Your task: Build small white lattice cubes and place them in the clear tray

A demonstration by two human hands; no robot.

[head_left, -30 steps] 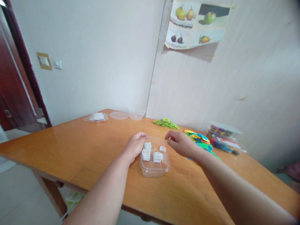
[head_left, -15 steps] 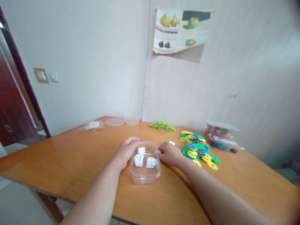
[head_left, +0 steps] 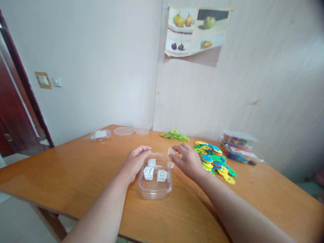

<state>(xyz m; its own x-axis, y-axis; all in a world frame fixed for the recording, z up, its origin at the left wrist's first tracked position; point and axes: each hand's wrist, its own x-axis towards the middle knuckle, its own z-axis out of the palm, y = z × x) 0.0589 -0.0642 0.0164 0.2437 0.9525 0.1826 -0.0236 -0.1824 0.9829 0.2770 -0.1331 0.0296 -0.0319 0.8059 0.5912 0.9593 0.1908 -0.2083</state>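
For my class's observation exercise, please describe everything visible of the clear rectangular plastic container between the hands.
The clear rectangular plastic container has rounded corners and a flared rim. It sits upright, open, on the brown wooden-looking table, holding three stacks of small white plastic lattice pieces. The left grip seems to rest against its left side; the right grip is near its far right corner, contact unclear.

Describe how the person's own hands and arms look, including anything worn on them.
Both the left hand and the right hand are ungloved. The left forearm and right forearm are bare, with no sleeve, watch or bracelet showing. Any rings are too small to make out.
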